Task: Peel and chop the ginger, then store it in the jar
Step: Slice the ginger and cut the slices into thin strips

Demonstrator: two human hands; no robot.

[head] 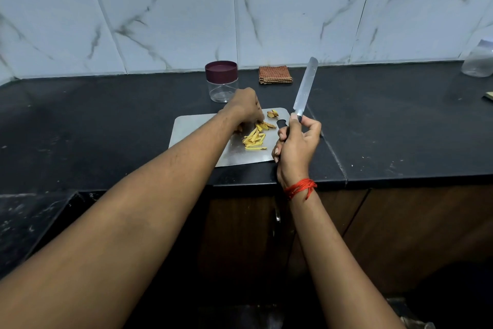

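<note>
Here my right hand [296,147] is clenched around the knife [304,91] handle, blade tilted up and away over the desk [106,120]. My left hand [245,104] reaches down onto the steel board [197,128], fingers curled over ginger pieces; I cannot tell whether it grips any. Ginger strips [254,139] lie mid-board. The lidded jar [222,81] stands just beyond, far side.
</note>
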